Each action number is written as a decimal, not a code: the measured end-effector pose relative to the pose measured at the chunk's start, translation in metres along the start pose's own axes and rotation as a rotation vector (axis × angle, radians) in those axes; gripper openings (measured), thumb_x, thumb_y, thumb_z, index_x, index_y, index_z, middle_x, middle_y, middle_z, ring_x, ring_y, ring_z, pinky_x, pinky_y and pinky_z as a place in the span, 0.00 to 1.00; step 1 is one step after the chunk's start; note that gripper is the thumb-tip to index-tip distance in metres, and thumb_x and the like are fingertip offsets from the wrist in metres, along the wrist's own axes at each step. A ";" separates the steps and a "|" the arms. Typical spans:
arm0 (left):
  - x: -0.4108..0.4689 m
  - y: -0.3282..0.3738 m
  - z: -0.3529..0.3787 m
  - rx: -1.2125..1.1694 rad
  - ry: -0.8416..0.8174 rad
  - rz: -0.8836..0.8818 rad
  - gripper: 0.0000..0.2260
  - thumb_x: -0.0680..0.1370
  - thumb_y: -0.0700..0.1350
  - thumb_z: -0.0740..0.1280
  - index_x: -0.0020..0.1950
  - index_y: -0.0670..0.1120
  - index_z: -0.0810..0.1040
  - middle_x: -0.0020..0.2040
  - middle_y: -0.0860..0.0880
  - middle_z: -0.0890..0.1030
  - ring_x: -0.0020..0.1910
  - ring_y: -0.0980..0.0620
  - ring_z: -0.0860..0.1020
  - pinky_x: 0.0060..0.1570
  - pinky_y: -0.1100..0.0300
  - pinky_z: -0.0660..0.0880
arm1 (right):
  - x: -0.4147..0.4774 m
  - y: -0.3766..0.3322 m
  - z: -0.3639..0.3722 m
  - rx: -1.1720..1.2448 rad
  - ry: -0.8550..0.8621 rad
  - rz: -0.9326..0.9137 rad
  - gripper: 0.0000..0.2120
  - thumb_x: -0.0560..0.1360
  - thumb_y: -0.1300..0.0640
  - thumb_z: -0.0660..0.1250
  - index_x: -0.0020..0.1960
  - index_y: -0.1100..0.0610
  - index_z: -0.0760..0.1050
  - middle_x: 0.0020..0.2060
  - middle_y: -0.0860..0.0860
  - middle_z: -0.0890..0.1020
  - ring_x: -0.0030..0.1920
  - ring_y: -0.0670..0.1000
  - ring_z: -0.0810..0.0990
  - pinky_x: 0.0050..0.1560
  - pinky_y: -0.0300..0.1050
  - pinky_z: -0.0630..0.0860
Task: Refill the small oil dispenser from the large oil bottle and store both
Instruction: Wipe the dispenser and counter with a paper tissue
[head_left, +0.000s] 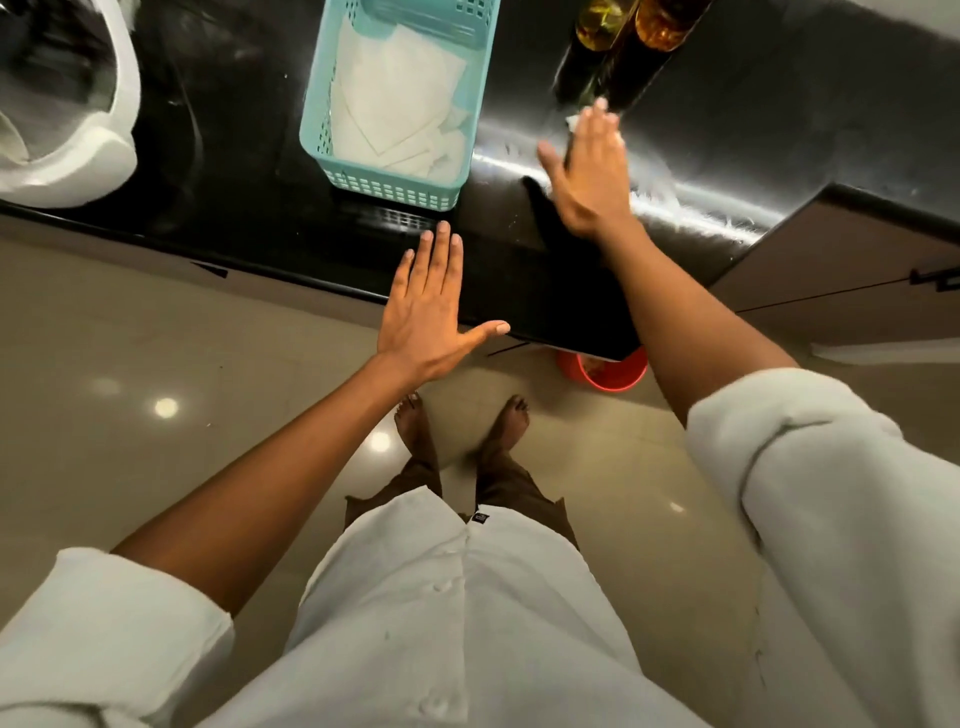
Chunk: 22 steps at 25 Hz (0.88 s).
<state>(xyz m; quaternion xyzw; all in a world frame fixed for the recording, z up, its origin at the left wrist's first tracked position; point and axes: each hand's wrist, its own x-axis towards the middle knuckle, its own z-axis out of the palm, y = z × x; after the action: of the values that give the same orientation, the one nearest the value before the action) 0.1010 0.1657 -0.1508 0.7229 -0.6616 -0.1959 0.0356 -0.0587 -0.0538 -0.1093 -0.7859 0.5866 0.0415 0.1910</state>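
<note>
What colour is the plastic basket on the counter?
Turquoise basket, seen in the head view.

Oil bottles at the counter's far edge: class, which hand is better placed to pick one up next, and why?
Probably the right hand: it is flat on the counter, just short of the oil bottles. The left hand hovers at the near edge, beside the teal basket.

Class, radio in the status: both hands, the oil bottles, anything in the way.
Left hand open, empty. Right hand flat on a white cloth. Two oil bottles just beyond it, untouched. Teal basket sits clear, left.
</note>
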 end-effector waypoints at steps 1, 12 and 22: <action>0.000 -0.001 -0.001 -0.003 -0.020 0.012 0.57 0.76 0.82 0.50 0.86 0.40 0.38 0.87 0.40 0.37 0.86 0.43 0.37 0.85 0.45 0.39 | -0.005 -0.017 0.007 -0.017 -0.023 -0.081 0.49 0.80 0.26 0.36 0.86 0.62 0.42 0.85 0.61 0.42 0.86 0.60 0.41 0.85 0.58 0.42; -0.003 -0.008 -0.009 0.010 -0.073 0.103 0.74 0.61 0.84 0.64 0.85 0.37 0.34 0.86 0.39 0.34 0.86 0.41 0.35 0.85 0.46 0.38 | -0.148 -0.001 0.046 -0.165 -0.133 -0.370 0.42 0.85 0.30 0.45 0.87 0.59 0.42 0.86 0.56 0.42 0.86 0.54 0.40 0.86 0.57 0.46; -0.004 -0.003 -0.006 0.165 -0.061 0.072 0.68 0.67 0.80 0.65 0.85 0.38 0.34 0.85 0.38 0.34 0.86 0.40 0.36 0.85 0.44 0.41 | -0.198 -0.019 0.068 -0.081 -0.176 -0.432 0.42 0.85 0.31 0.47 0.87 0.58 0.41 0.86 0.56 0.40 0.86 0.53 0.37 0.86 0.54 0.41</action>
<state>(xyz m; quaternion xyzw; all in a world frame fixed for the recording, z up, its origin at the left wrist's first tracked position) 0.1062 0.1686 -0.1450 0.6929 -0.7018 -0.1612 -0.0375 -0.0911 0.1540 -0.1104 -0.8935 0.3839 0.0917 0.2143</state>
